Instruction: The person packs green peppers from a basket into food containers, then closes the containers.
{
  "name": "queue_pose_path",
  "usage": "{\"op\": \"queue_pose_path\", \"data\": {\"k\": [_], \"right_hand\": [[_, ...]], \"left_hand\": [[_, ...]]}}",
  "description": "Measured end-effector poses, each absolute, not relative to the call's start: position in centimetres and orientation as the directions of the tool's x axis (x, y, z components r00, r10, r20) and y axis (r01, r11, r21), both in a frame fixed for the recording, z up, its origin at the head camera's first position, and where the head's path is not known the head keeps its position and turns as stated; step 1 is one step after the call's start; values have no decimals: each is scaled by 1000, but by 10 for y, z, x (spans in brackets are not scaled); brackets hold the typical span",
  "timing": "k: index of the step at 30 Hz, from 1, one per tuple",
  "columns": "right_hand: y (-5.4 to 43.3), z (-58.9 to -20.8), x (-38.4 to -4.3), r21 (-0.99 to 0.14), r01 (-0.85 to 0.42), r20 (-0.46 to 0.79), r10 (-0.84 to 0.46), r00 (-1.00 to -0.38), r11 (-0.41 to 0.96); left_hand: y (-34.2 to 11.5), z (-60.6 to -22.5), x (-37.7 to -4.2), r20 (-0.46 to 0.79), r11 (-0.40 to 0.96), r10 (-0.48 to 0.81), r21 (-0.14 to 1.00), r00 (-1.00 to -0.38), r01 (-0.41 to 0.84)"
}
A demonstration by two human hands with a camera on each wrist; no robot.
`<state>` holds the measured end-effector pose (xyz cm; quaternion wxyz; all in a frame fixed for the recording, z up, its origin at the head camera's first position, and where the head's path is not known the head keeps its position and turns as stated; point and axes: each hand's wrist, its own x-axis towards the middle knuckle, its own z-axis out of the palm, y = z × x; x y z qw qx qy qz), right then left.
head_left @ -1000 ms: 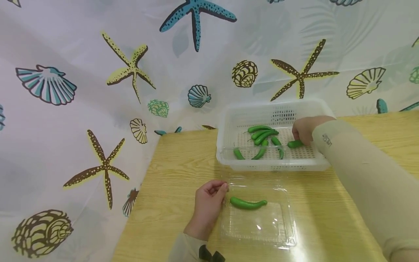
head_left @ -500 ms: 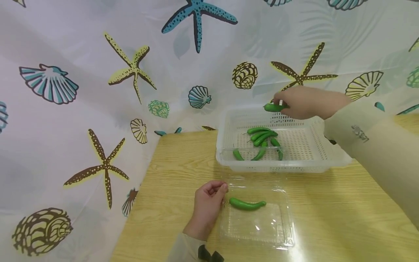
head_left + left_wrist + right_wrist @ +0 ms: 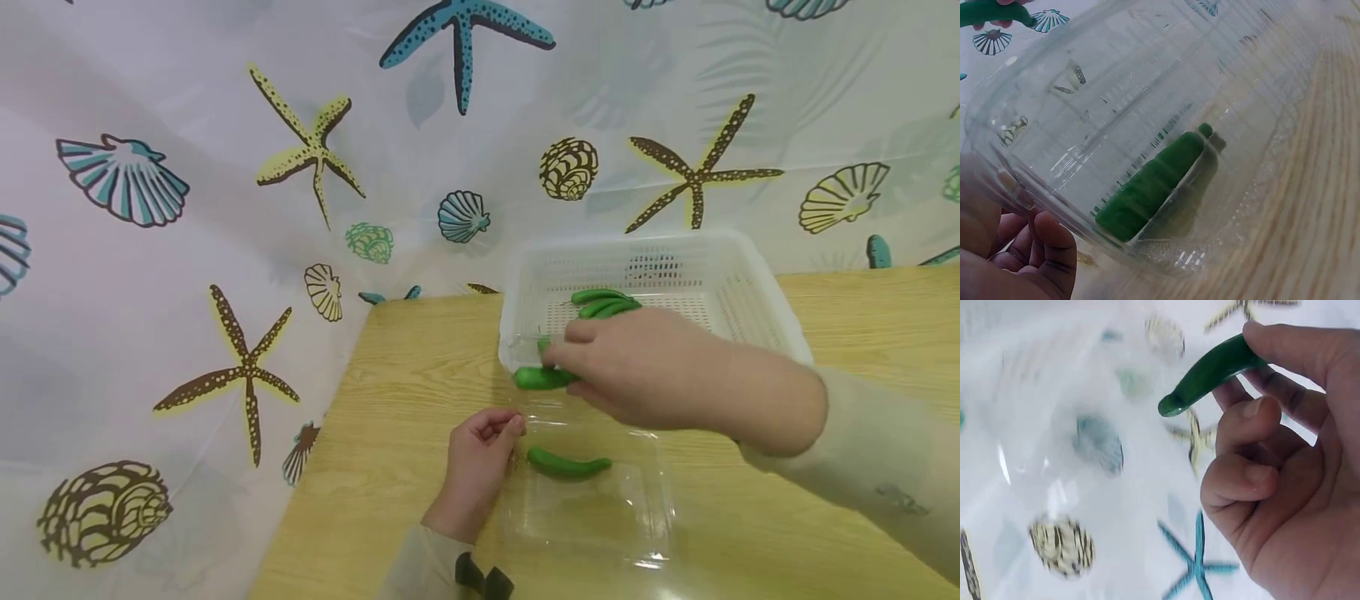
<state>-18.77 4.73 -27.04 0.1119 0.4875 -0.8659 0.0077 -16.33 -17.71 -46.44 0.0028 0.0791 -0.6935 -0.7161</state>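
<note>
My right hand [image 3: 645, 367] pinches a curved green chili pepper [image 3: 534, 379] between thumb and fingers, above the gap between the white basket and a clear plastic clamshell container [image 3: 585, 521]. In the right wrist view that pepper [image 3: 1210, 375] sticks out past the fingertips, with the other fingers curled below. My left hand [image 3: 478, 467] pinches the container's left rim, thumb and finger closed on the plastic in the left wrist view. One green pepper [image 3: 1154, 187] lies on the container's bottom, towards its back side. The container's lid stands open towards the basket.
Behind the container stands a white perforated plastic basket [image 3: 761, 292] with several green peppers [image 3: 600, 300] in it, partly hidden by my right hand. A wood-grain table [image 3: 405, 367] lies beneath. A cloth [image 3: 405, 167] printed with starfish and shells hangs behind and to the left.
My right hand has lifted a pepper out of the basket's right side, then brought it left and forward over the basket's front edge. My left hand has stayed at the container's rim.
</note>
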Motion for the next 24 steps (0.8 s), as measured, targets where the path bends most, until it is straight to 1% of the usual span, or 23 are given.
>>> {"op": "queue_pose_path", "data": {"k": [3,6,9,11,15,18,24], "right_hand": [[36,-298,-174,107,-871,130,-876,-465,479],[29,-325,-166,112,-876,46,-883,-467,469],[26,-347,-163,77,-861,-16,-863,-505,502],[25,-360,-161,27,-844,-60,-842,-537,536],[25,-378,-159,-24,-802,-132,-797,-589,597],[24,-386,-159,-17,-790,-142,-783,-605,613],[22,-399,-160,-69,-789,-128,-789,-600,611]], "left_hand": [[-177,-464,-164,-112,-29,-107,994,-988,-109],[-176,-463,-164,-124,-18,-105,992,-987,-122],[-176,-463,-164,-134,-13,-107,991,-985,-134],[-175,-463,-164,-133,-15,-110,991,-985,-133],[-175,-463,-164,-123,-21,-110,992,-986,-122],[-176,-464,-165,-122,-23,-110,992,-986,-120],[-178,-464,-165,-140,-36,-121,990,-983,-137]]}}
